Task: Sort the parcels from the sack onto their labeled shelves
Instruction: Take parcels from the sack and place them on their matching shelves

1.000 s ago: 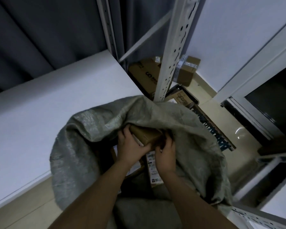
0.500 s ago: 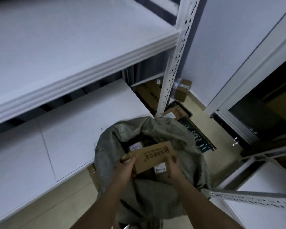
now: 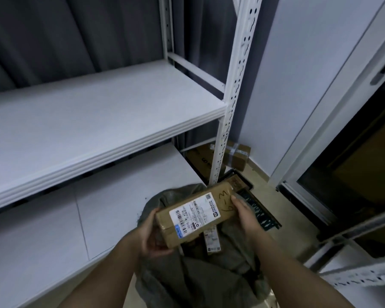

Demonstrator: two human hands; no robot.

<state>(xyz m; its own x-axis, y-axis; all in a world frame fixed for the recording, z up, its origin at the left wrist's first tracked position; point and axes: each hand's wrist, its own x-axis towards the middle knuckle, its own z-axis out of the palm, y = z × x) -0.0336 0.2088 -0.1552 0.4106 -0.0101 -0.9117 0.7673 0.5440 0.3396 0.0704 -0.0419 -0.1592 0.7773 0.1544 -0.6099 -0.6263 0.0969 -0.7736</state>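
Barely begun: both hands, left hand (image 3: 150, 235) and right hand (image 3: 245, 215), grip one parcel (image 3: 195, 215) marked 6-3 above the sack (image 3: 196, 283); visible shelves (image 3: 102, 112) bare, more parcels inside.

both hands, left hand (image 3: 151, 235) and right hand (image 3: 245, 215), grip a brown parcel (image 3: 196, 213) above the sack (image 3: 200, 276).

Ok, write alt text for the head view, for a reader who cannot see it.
Both hands, left hand and right hand, hold a brown parcel with a white shipping label and handwritten "6-3" above an open grey sack. White metal shelves stand to the left, and more cardboard boxes lie on the floor behind the shelf post.
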